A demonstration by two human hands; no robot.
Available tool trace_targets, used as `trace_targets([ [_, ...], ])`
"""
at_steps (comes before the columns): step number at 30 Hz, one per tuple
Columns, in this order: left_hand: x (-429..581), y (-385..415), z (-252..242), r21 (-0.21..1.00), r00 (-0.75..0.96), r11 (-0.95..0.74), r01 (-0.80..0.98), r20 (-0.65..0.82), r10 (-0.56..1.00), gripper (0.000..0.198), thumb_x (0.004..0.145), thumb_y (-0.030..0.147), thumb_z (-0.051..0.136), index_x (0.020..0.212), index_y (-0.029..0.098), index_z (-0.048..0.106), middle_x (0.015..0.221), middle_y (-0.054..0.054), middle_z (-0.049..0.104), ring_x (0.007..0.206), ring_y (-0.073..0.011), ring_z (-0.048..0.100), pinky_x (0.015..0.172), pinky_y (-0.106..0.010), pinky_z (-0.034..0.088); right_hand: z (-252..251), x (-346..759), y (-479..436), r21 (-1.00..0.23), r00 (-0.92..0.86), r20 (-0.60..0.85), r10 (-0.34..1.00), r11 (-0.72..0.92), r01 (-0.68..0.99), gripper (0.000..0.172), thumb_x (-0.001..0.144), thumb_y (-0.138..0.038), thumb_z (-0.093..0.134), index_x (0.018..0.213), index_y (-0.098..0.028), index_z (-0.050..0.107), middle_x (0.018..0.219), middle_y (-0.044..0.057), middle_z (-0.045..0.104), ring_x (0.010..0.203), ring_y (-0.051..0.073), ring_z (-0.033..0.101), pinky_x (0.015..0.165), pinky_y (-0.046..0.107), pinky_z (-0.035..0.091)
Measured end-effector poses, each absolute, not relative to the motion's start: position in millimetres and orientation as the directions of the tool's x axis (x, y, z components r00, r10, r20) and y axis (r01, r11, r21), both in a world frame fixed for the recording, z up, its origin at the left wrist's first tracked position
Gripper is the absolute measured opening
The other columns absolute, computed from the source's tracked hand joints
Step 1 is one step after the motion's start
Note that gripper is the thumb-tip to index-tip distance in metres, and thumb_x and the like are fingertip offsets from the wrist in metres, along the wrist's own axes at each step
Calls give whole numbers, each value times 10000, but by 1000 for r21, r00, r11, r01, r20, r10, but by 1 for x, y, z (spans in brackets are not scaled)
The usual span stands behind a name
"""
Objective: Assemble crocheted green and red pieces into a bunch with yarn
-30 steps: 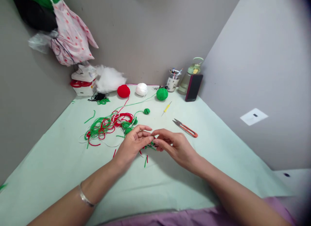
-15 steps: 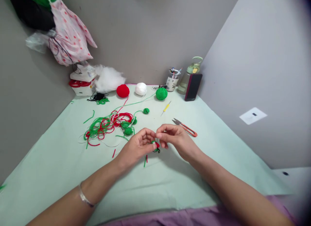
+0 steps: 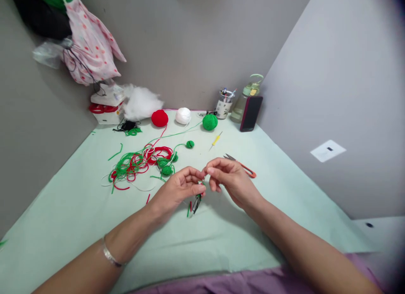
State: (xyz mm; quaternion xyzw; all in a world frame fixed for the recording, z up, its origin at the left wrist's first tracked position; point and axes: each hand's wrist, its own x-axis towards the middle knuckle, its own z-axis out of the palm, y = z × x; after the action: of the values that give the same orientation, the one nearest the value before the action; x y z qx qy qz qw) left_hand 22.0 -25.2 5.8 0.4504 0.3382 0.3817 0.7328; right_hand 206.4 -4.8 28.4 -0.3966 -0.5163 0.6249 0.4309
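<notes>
My left hand [image 3: 181, 187] is closed on a small crocheted piece [image 3: 200, 183] of green, red and white yarn, mostly covered by the fingers. A loop of black yarn [image 3: 196, 204] dangles from it below my thumb. My right hand [image 3: 228, 179] pinches with thumb and forefinger right beside the left fingertips. What sits in that pinch is too small to tell. Just under the hands, short green and red yarn ends [image 3: 190, 207] lie on the table. Thread snips [image 3: 243, 165] with orange handles rest beyond my right hand.
Tangled yarn [image 3: 136, 165] and small green crocheted balls [image 3: 166, 170] lie left of centre. Behind them are red [image 3: 160, 118], white [image 3: 183, 116] and green [image 3: 210, 122] yarn balls, and a yellow-handled crochet hook [image 3: 216, 139]. A phone [image 3: 251, 113] leans against a bottle [image 3: 239, 108].
The crocheted piece has been turned in my left hand, so less red shows and the black yarn now hangs lower. My right hand has shifted slightly, still pinching close by.
</notes>
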Motion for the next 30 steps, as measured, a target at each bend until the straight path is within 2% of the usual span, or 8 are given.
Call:
trace_targets([
  [4, 22, -26, 2, 915, 559, 342, -214, -172, 811, 292, 732, 272, 807, 899, 169, 590, 749, 23, 617, 698, -98, 588, 658, -229, 403, 36, 219, 6, -968, -186, -59, 981, -102, -231, 264, 786, -374, 768, 800, -168, 604, 816, 7, 711, 427, 44, 515, 405, 183, 367],
  [6, 23, -26, 0, 914, 564, 347, -210, -177, 807, 287, 740, 269, 801, 908, 167, 593, 757, 19, 627, 707, -98, 599, 659, -228, 406, 38, 225, 11, -947, -259, -147, 955, -211, -241, 275, 804, -373, 749, 777, -167, 570, 715, -9, 673, 398, 47, 486, 398, 184, 367],
  [9, 21, -24, -2, 916, 552, 346, -204, -184, 813, 285, 743, 260, 798, 918, 165, 594, 751, 21, 626, 707, -102, 609, 669, -233, 419, 39, 236, 19, -904, -335, -212, 918, -315, -290, 262, 814, -296, 738, 731, -154, 535, 536, -64, 505, 370, 24, 396, 380, 142, 326],
  [14, 18, -24, -4, 916, 572, 345, -208, -172, 802, 267, 750, 235, 789, 908, 162, 587, 746, 23, 620, 705, -101, 617, 677, -231, 420, 41, 265, 38, -833, -101, -160, 982, -189, -520, 162, 868, -125, 628, 745, -142, 524, 532, -95, 371, 376, 2, 290, 354, 96, 266],
  [18, 17, -24, -5, 920, 576, 328, -214, -152, 803, 234, 758, 223, 781, 884, 166, 591, 755, 31, 605, 702, -89, 609, 674, -221, 414, 39, 286, 51, -800, 59, -128, 990, -68, -596, 233, 940, -57, 473, 727, -149, 485, 547, -89, 352, 383, 7, 289, 369, 104, 283],
  [22, 18, -23, -6, 915, 595, 343, -210, -159, 788, 226, 763, 229, 781, 884, 168, 601, 766, 31, 601, 707, -91, 618, 672, -220, 423, 32, 295, 58, -823, 118, -107, 987, -21, -568, 253, 944, -53, 440, 714, -153, 469, 554, -83, 351, 394, 11, 307, 383, 112, 299],
  [27, 18, -24, -2, 912, 639, 358, -202, -154, 754, 234, 759, 249, 790, 898, 178, 615, 760, 23, 628, 696, -107, 635, 662, -234, 441, 24, 295, 64, -919, 138, -57, 989, 2, -394, 189, 850, -123, 592, 713, -168, 471, 557, -80, 390, 418, 14, 339, 407, 107, 319],
  [30, 16, -25, 0, 922, 674, 356, -155, -165, 720, 228, 783, 268, 772, 963, 176, 669, 759, -2, 669, 715, -112, 632, 692, -237, 442, 22, 288, 63, -957, 78, -62, 995, -37, -287, 137, 779, -181, 690, 809, -169, 557, 676, -25, 558, 523, 51, 515, 512, 160, 442],
])
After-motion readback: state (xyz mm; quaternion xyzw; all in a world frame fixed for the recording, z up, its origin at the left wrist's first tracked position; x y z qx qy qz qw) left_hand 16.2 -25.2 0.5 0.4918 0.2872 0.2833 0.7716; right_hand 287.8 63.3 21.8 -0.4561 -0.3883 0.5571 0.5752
